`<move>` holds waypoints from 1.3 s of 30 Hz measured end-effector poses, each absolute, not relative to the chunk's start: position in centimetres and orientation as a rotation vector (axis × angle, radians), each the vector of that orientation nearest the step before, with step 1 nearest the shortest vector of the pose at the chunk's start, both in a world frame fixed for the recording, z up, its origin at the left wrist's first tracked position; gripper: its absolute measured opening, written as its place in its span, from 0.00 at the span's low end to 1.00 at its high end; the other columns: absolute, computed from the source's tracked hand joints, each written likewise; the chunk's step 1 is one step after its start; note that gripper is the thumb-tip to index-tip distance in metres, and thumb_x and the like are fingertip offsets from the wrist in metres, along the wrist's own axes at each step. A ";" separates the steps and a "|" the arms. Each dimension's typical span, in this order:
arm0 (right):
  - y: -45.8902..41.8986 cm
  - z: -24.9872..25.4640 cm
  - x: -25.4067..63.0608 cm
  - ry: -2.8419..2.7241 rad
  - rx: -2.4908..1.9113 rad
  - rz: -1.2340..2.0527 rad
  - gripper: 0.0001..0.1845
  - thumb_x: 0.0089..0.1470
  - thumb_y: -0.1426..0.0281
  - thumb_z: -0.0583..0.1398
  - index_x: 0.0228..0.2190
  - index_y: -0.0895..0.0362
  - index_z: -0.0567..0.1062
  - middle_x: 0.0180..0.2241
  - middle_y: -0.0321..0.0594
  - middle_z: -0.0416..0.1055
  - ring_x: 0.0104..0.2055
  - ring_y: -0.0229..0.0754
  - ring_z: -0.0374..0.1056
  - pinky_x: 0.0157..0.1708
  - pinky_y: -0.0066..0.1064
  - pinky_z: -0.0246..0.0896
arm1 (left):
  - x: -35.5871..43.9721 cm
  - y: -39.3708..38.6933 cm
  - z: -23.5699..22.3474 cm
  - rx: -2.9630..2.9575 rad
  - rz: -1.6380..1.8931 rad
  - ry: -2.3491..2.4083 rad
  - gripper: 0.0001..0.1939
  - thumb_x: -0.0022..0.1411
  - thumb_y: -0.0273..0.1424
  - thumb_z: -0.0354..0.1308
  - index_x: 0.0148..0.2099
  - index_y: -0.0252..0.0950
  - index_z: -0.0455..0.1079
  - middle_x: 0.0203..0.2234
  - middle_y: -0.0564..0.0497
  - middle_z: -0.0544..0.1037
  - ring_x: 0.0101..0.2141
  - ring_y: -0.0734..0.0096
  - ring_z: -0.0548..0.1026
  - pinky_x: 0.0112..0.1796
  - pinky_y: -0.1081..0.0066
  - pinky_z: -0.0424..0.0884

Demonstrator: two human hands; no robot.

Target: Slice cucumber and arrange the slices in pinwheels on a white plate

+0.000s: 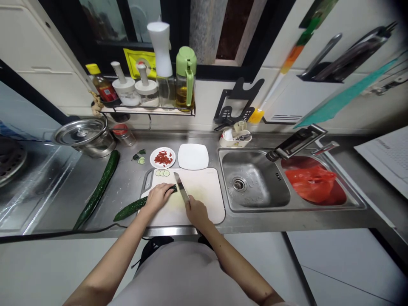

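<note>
My left hand [158, 196] is closed over a dark green cucumber [130, 209] that lies slantwise across the left edge of the white cutting board [207, 212]. The cucumber's cut end pokes out just past my fingers. My right hand [196, 211] grips a kitchen knife [181, 187] by its handle. Its blade points away from me, just right of the cucumber's end; whether they touch I cannot tell. Several cucumber slices [162, 173] rest at the board's upper left. Behind the board stand a white plate of chopped red pieces [163, 158] and a bare white plate [193, 156].
A whole cucumber [98, 189] lies at the left, near a lidded steel pot [86, 136] and a red-lidded jar [124, 134]. Cucumber scraps [139, 157] sit behind the board. On the right is a sink [255, 182] with a red plastic bag [312, 182]. A shelf [146, 109] holds bottles.
</note>
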State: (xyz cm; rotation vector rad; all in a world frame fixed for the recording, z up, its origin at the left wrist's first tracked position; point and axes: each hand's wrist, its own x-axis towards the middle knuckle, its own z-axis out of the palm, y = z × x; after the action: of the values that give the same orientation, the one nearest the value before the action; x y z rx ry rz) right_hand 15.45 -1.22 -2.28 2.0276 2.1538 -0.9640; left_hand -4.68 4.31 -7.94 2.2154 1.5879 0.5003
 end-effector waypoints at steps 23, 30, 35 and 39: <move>-1.3 -2.0 15.2 2.199 1.967 -0.862 0.18 0.64 0.69 0.45 0.50 0.59 0.66 0.35 0.48 0.75 0.38 0.46 0.71 0.35 0.32 0.58 | -4.5 3.6 -8.3 2.292 0.616 1.384 0.16 0.68 0.34 0.47 0.51 0.44 0.73 0.44 0.50 0.79 0.43 0.72 0.77 0.46 0.72 0.72; -1.2 -2.1 14.9 2.193 1.950 -0.876 0.18 0.64 0.70 0.45 0.50 0.60 0.66 0.36 0.49 0.74 0.39 0.45 0.71 0.37 0.32 0.59 | -4.4 3.5 -8.4 2.292 0.606 1.400 0.17 0.67 0.32 0.48 0.53 0.46 0.73 0.44 0.50 0.79 0.42 0.72 0.77 0.46 0.71 0.73; -1.2 -2.0 14.8 2.173 1.940 -0.872 0.18 0.63 0.71 0.46 0.50 0.61 0.66 0.37 0.50 0.75 0.39 0.46 0.72 0.36 0.33 0.60 | -4.4 3.6 -8.6 2.298 0.589 1.410 0.16 0.68 0.34 0.47 0.52 0.45 0.74 0.45 0.50 0.78 0.43 0.72 0.77 0.47 0.71 0.72; -1.1 -1.8 14.7 2.162 1.928 -0.883 0.18 0.63 0.70 0.46 0.50 0.61 0.66 0.36 0.51 0.75 0.39 0.48 0.72 0.36 0.34 0.61 | -4.4 3.6 -8.6 2.301 0.580 1.413 0.17 0.68 0.35 0.46 0.50 0.44 0.74 0.45 0.50 0.79 0.43 0.71 0.76 0.47 0.71 0.72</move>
State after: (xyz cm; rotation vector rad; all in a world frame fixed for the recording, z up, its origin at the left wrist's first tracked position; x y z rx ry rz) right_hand 14.69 -1.15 -1.81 1.9277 2.1618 -0.8830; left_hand -4.40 3.62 -8.57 2.3006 1.4125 0.5802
